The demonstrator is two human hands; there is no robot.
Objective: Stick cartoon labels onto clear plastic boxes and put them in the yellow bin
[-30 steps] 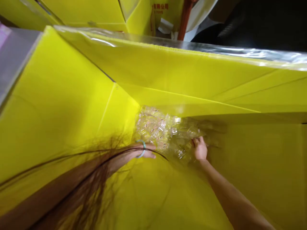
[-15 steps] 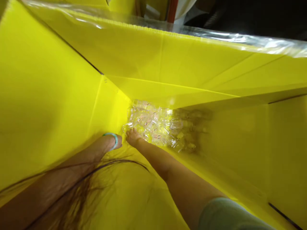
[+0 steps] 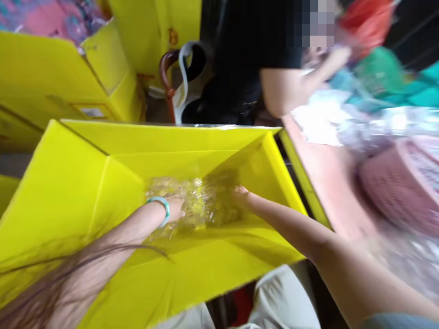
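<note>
Both of my arms reach down into a tall yellow box [image 3: 78, 183]. Clear, shiny plastic packs [image 3: 199, 201] cover its floor, too blurred to tell their exact kind. My left hand [image 3: 176, 208], with a pale green bangle [image 3: 166, 211] on its wrist, is over the left part of the packs; its fingers are hidden or smeared. Towards the right end of the box, my right hand [image 3: 241, 190] is low by the packs and the shaded wall. Its fingers are blurred, and whether it holds anything does not show.
Another yellow box [image 3: 44, 68] with pink and blue contents stands at the back left. A person in black [image 3: 247, 50] works beyond my box. On the right, a pink tabletop [image 3: 322, 169] carries a pink basket [image 3: 387, 183], white sheets [image 3: 324, 114] and clear plastic.
My view has pulled back from the box, showing its surroundings. My right hand has moved from the left side of the packs to the right end; my left hand now lies over the packs.
</note>
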